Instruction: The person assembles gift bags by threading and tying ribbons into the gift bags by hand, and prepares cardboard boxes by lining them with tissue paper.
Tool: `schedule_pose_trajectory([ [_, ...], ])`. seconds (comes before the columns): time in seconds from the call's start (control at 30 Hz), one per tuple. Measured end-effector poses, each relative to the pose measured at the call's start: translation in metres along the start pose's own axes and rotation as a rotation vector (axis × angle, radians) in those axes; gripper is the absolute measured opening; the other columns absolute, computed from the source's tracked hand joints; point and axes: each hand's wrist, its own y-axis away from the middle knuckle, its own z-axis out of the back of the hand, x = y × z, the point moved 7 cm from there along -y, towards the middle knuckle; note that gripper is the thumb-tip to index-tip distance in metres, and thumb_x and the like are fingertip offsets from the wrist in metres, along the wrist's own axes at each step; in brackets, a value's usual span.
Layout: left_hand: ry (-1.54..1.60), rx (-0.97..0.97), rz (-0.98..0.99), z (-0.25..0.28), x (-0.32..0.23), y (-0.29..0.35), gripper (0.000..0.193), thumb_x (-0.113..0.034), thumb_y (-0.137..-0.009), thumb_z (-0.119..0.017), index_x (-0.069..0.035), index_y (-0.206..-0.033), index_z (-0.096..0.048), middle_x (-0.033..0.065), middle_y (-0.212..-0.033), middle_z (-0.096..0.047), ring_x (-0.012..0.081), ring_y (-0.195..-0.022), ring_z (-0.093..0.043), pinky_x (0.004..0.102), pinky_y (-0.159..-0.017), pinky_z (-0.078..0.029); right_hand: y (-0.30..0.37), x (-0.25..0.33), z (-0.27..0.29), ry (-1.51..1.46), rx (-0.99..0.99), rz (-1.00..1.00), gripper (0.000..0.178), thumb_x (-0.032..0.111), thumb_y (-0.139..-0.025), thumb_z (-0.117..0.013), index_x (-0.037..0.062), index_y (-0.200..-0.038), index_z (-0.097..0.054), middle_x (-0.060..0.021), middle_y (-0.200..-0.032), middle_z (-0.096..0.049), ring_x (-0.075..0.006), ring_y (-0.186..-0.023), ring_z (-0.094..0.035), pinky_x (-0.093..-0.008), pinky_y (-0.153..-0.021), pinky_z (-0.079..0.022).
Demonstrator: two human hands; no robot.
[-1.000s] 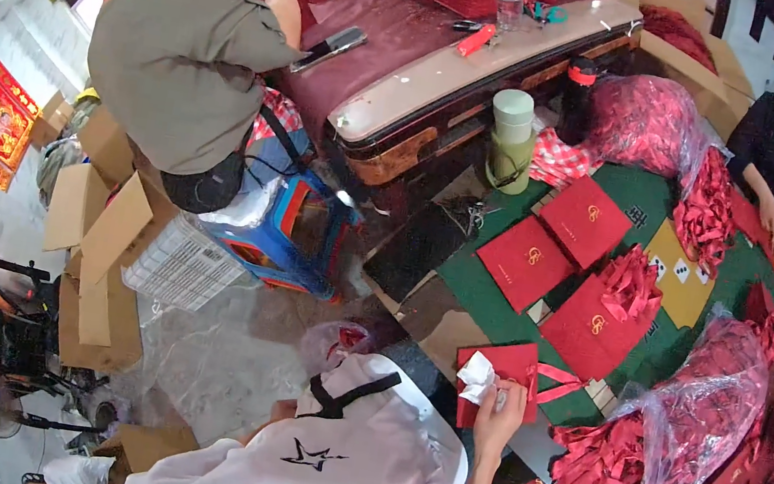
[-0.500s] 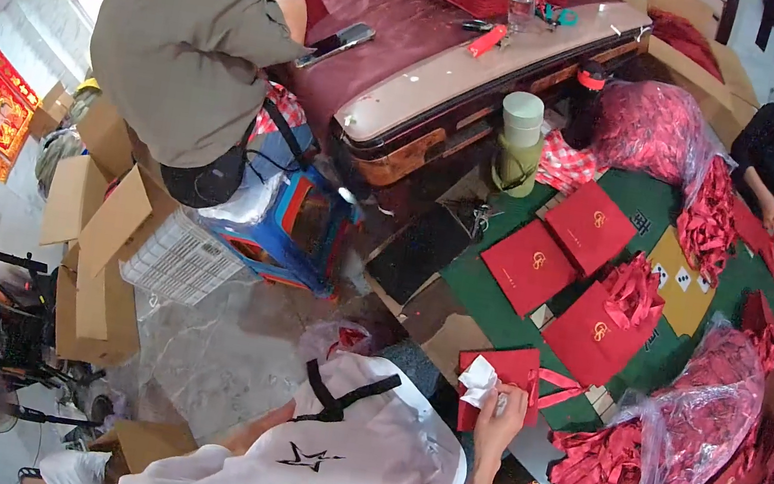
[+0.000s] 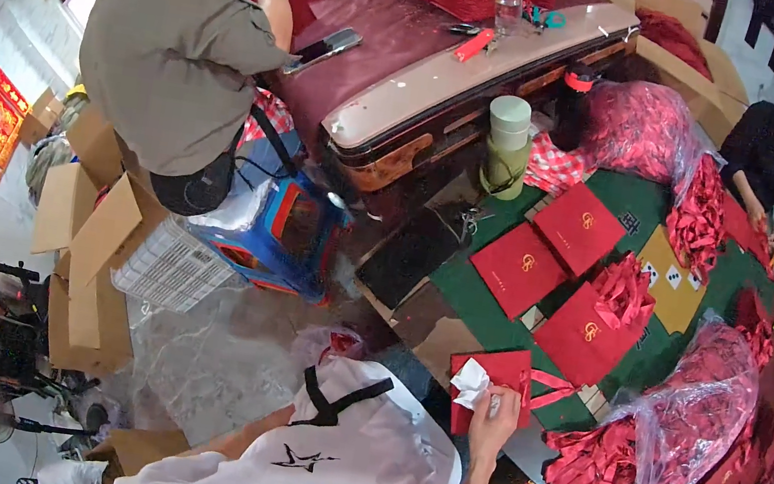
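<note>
My right hand (image 3: 493, 424) is closed on a crumpled piece of white paper (image 3: 469, 381). It holds the paper over a small red paper bag (image 3: 517, 366) at the near edge of the green table. A red ribbon (image 3: 554, 390) trails from that bag to the right. Part of my left forearm (image 3: 247, 435) shows beside my white shirt; the left hand itself is out of sight. Just beyond lie flat red bags with gold print (image 3: 519, 266), one of them with a bunch of red ribbons (image 3: 624, 290) on top.
Plastic sacks of red ribbon (image 3: 687, 391) lie on the right of the green table (image 3: 460, 294). A pale green flask (image 3: 508, 145) stands at its far edge. One person (image 3: 168, 55) works at the far-left table, another (image 3: 769, 166) at far right. Open cardboard boxes (image 3: 106, 228) stand left.
The whole view has shifted slightly. My right hand keeps hold of the white paper over the bag, with hardly any movement.
</note>
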Motion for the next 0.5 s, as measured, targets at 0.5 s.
schedule_pose_trajectory([
  [0.5,0.629,-0.005,0.719,0.031,0.004,0.017,0.018,-0.025,-0.087,-0.059,-0.011,-0.094,-0.069,0.0181,-0.081,-0.067,0.0314,-0.082,-0.068,0.0408,-0.069,-0.051,-0.001,0.002,0.003,-0.014,0.015,-0.010,0.010,0.004,-0.083,-0.062,0.0003,-0.092,-0.058,-0.0177,-0.092,-0.059,-0.0373,-0.092,-0.057,-0.0451,-0.082,-0.045],
])
